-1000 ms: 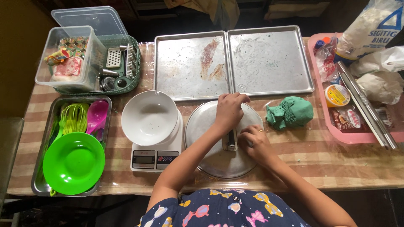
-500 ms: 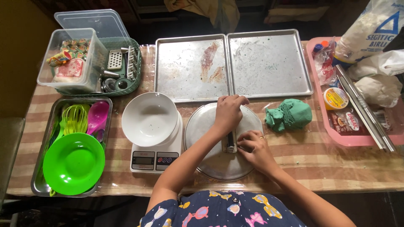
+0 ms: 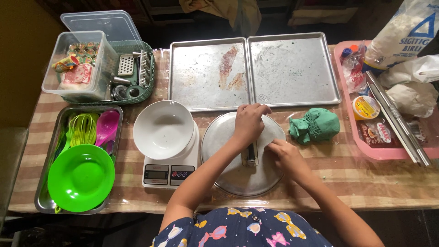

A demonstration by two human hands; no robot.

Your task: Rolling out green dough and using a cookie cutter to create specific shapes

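While the left hand closes over a small dark-handled tool, its long axis running near to far, the right hand presses fingertips flat, holding nothing, on the pale sheet just right of it. Both rest on the round metal plate; the green dough lump lies farther right, nearer the right hand.

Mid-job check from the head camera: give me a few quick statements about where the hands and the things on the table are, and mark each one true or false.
1. Both hands are over the round metal plate. True: the left hand and the right hand are both there.
2. The white bowl sits on the kitchen scale. True.
3. The lump of green dough lies on one of the baking trays. False: it lies on the striped tablecloth, right of the round plate.
4. The green plate is stacked on the white bowl. False: it lies in the metal tray at the left.
5. The pink tray is at the right end. True.
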